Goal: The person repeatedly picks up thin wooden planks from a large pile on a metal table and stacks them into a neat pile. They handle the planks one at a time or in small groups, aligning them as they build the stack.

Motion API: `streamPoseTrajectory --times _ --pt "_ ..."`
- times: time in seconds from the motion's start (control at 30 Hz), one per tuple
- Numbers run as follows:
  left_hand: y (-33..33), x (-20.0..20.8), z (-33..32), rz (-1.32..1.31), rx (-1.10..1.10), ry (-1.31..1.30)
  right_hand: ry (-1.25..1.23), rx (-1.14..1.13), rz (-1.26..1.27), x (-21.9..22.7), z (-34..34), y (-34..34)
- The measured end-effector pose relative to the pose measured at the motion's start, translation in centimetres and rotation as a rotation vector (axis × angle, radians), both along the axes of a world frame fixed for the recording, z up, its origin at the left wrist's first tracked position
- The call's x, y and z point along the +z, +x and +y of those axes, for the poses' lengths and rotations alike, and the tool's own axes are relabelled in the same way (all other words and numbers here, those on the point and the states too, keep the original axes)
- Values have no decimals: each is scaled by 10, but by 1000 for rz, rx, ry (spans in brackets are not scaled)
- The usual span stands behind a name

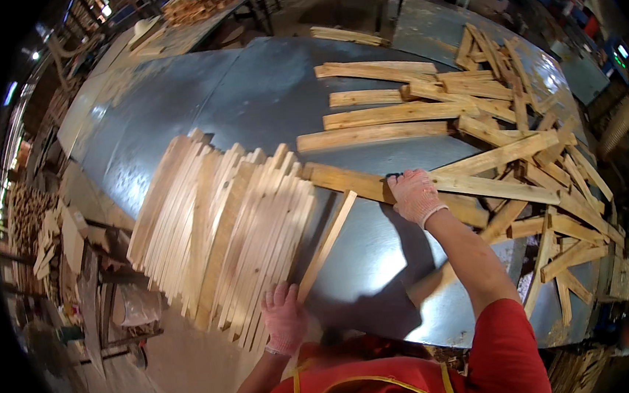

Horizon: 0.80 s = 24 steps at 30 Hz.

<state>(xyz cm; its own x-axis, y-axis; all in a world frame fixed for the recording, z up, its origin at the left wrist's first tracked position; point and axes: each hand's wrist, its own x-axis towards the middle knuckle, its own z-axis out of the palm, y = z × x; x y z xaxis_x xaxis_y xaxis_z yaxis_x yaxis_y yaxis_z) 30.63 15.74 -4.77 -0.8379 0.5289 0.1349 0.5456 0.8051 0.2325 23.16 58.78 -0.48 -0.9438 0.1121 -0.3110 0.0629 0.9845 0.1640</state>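
Note:
My right hand (pixel 416 197), in a pinkish knit glove, curls its fingers over a long brownish wooden board (pixel 346 179) lying across the metal table. Something dark shows at its fingertips, too small to make out. The end of a paler wooden strip (pixel 502 185) lies beside this hand. My left hand (pixel 285 321), gloved alike, has its fingers stretched out against the near ends of a tight row of pale wooden strips (pixel 221 226). One separate strip (pixel 328 246) slants just right of that row, its near end close to the left fingers.
A jumbled heap of wooden strips (pixel 541 171) covers the right side of the metal table (pixel 261 82). Several strips (pixel 389 114) lie roughly parallel at the far middle. Another table (pixel 191 36) with stacked wood stands at the back left. A wheeled stand (pixel 116 301) is at the left.

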Motion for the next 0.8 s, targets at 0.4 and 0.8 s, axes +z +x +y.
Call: streamPoseTrajectory --times 0.4,0.8 --pt "-36 3 -25 -17 -63 -171 -203 -138 402 -62 -69 103" --pt "-31 60 0 -924 -37 373 -1338 -769 490 12 -223 105"
